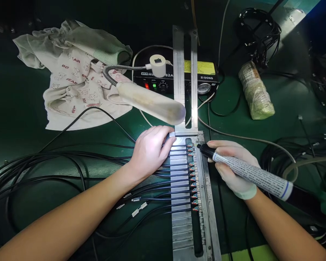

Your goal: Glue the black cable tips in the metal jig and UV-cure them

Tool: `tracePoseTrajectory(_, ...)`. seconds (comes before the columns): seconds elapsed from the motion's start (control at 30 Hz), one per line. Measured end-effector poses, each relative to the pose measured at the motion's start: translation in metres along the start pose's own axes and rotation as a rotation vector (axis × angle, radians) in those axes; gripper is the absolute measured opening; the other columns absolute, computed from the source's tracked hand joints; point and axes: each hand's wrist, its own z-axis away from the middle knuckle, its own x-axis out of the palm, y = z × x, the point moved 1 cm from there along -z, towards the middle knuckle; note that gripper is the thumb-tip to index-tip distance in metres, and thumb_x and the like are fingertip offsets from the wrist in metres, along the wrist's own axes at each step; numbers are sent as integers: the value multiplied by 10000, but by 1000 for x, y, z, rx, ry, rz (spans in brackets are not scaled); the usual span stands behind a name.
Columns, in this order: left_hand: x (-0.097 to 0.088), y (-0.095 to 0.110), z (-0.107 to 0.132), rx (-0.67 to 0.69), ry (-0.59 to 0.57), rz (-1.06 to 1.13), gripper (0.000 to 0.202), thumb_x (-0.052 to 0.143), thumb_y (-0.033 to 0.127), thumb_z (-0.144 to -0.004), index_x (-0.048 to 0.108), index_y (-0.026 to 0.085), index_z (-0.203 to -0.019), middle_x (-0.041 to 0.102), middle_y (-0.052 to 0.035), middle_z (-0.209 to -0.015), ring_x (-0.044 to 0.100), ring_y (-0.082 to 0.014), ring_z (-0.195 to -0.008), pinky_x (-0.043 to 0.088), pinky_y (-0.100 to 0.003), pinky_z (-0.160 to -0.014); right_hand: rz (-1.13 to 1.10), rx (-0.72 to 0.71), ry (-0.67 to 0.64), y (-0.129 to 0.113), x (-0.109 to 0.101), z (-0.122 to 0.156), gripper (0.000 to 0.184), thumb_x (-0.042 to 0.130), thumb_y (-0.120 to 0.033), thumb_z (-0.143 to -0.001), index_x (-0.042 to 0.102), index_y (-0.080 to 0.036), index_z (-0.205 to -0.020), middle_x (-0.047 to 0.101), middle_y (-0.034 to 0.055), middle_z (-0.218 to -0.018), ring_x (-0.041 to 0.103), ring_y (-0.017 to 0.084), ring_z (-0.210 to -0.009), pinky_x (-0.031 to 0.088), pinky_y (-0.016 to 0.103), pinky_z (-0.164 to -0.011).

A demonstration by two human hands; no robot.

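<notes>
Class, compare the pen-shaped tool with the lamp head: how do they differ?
The pen-shaped tool is held in the right hand; the lamp head sits on a flexible neck, unheld. The pen-shaped tool has black ends and a printed body; the lamp head looks pale and plain. The pen-shaped tool narrows at its tip; the lamp head's end is rounded. Both are elongated.

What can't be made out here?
- Head view, print on the pen-like tool: too small.
- Head view, label on the black box: partly behind the white switch.
- Head view, metal fixture: cut off by the bottom edge.
- Head view, whatever is under the left hand: covered.
</notes>
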Motion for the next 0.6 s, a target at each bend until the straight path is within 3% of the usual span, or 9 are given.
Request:
tracePoseTrajectory(0.27,1,0,-1,-3,1,9,217,525,329,-994,647,165,-1068,694,-48,-949,610,-189,-833,421,-302,-718,-16,-33,-22,-4,-6,7,242,764,-106,-768,720,-150,-1002,762,125,-1043,733,285,-977,630,439,-805)
tracePoseTrajectory(0.6,1,1,-1,0,0,9,225,516,337,-996,646,167,-1066,690,-45,-935,611,-190,-835,426,-304,-718,14,-4,-45,-5,-2,4,285,753,-71,-763,708,-165,-1029,748,105,-1083,728,249,-1006,616,389,-857)
